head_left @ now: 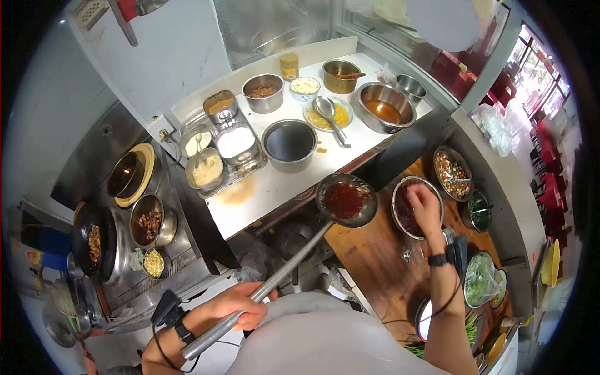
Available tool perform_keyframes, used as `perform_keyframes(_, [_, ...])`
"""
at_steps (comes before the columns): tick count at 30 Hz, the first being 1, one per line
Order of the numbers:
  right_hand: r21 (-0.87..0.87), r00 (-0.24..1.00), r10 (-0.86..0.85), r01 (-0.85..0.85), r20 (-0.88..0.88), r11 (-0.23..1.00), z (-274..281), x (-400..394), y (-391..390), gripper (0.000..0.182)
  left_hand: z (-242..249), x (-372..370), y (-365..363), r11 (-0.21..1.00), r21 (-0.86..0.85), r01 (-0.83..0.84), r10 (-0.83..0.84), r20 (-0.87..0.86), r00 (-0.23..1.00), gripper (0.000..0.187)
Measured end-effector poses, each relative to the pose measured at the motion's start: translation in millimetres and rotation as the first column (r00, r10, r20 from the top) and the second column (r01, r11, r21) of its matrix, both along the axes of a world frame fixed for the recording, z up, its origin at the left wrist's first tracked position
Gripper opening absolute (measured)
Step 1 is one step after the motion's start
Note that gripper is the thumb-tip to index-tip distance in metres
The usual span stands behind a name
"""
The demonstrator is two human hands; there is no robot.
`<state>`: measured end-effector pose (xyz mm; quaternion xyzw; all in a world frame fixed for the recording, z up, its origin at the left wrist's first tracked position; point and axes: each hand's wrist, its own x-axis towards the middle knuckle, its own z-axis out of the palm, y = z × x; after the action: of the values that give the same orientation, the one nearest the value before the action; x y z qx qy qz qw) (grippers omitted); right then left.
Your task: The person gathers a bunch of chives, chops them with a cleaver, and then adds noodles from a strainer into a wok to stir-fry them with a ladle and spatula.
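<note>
My left hand [240, 305] is wrapped round the thick metal handle of a large ladle [282, 272]. The ladle's bowl holds dark red sauce [344, 200] with some pale bits along its right side, and it hangs near the left edge of the wooden board. Over at the right, my right hand [426, 207] reaches above a round metal bowl [395, 215] of dark red stuff. Its fingers are curled down and together; whatever they hold, if anything, is hidden. A bowl of chopped red and green bits [451, 172] stands just beyond this hand.
A white counter [234, 215] ahead carries several pots, seasoning tins and a spoon [325, 109] on a yellow plate. Left, a wok [94, 240] and a pot of browned food [150, 222] sit on the stove. The wooden board [369, 262] bears bowls of greens [481, 278] at right.
</note>
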<state>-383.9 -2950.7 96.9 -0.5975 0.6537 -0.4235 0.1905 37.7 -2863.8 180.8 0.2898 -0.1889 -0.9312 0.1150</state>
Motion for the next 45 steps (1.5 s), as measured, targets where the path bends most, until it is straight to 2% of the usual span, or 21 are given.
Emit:
perform_keyframes(2, [0.065,0.988,0.108,-0.101,-0.109,0.993,0,17,-38,0.016,6,12,13,0.999,-0.009,-0.046,0.046,0.015,0.999,0.027])
perform_keyframes(7, [0.085,0.981,0.172,-0.179,0.087,0.98,-61,46,-160,0.028,8,34,41,0.983,0.018,-0.184,0.185,-0.011,0.983,0.029])
perform_keyframes(9, [0.205,0.958,-0.003,-0.058,0.286,0.977,-61,74,-187,0.028,12,37,51,0.974,0.012,-0.225,0.225,0.006,0.974,0.03])
perform_keyframes(11, [0.361,0.767,-0.096,-0.184,0.634,0.914,-57,95,-204,0.023,13,39,59,0.956,0.033,-0.29,0.289,0.027,0.957,0.029])
perform_keyframes(12, [0.411,0.696,-0.137,-0.243,0.705,0.879,-50,101,-209,0.017,14,40,62,0.951,0.029,-0.307,0.305,0.037,0.951,0.029])
perform_keyframes(16, [0.466,0.631,-0.285,-0.138,0.721,0.874,-34,110,-228,0.018,13,40,68,0.921,0.072,-0.384,0.382,0.035,0.923,0.028])
perform_keyframes(17, [0.342,0.817,-0.129,-0.088,0.562,0.935,-41,105,-230,0.018,12,40,69,0.918,0.056,-0.394,0.392,0.032,0.919,0.028])
perform_keyframes(19, [0.093,0.941,-0.024,-0.008,0.337,0.996,-54,93,-239,0.016,11,42,68,0.911,0.043,-0.41,0.41,0.027,0.912,0.028])
perform_keyframes(20, [0.094,0.943,-0.017,-0.015,0.332,0.995,-44,95,-235,0.016,10,42,67,0.91,0.028,-0.414,0.413,0.018,0.91,0.028])
perform_keyframes(22, [0.279,0.796,-0.101,-0.088,0.597,0.956,-11,98,-212,0.013,4,44,65,0.912,0.021,-0.41,0.41,0.002,0.912,0.029])
perform_keyframes(23, [0.285,0.797,-0.104,-0.088,0.596,0.955,-10,93,-211,0.013,3,44,63,0.912,0.027,-0.41,0.41,0.003,0.912,0.029])
perform_keyframes(25, [0.355,0.357,-0.221,-0.371,0.908,0.858,-5,77,-215,0.013,4,45,58,0.918,0.027,-0.396,0.396,0.003,0.918,0.028])
perform_keyframes(27, [0.346,0.332,-0.221,-0.388,0.917,0.854,17,82,-202,0.012,0,46,54,0.919,0.012,-0.394,0.393,0.021,0.919,0.028])
perform_keyframes(30, [0.306,0.473,-0.078,-0.427,0.878,0.851,44,96,-177,0.011,-2,47,49,0.925,0.001,-0.381,0.381,0.014,0.925,0.028])
perform_keyframes(32, [0.284,0.717,0.152,-0.449,0.68,0.847,56,108,-158,0.011,-4,47,46,0.927,-0.002,-0.374,0.374,0.021,0.927,0.029])
perform_keyframes(37, [0.332,0.812,0.283,-0.489,0.51,0.806,49,122,-136,0.017,-7,49,42,0.924,-0.023,-0.381,0.381,0.004,0.925,0.029])
perform_keyframes(39, [0.15,0.896,0.444,-0.441,0.011,0.885,39,130,-134,0.019,-8,50,42,0.922,-0.024,-0.386,0.385,-0.013,0.923,0.029])
perform_keyframes(40, [0.195,0.906,0.399,-0.369,-0.141,0.908,40,130,-130,0.019,-7,50,41,0.925,-0.021,-0.379,0.379,-0.002,0.925,0.028])
perform_keyframes(41, [0.197,0.905,0.401,-0.372,-0.143,0.907,43,135,-125,0.019,-6,51,41,0.928,-0.018,-0.373,0.373,0.009,0.928,0.028])
perform_keyframes(43, [0.065,0.862,0.35,-0.352,-0.366,0.934,44,141,-121,0.019,-7,52,40,0.924,-0.005,-0.383,0.383,0.01,0.924,0.028])
perform_keyframes(45, [0.104,0.863,0.379,-0.366,-0.333,0.925,42,142,-122,0.019,-6,53,40,0.92,0.006,-0.393,0.393,0.012,0.92,0.028])
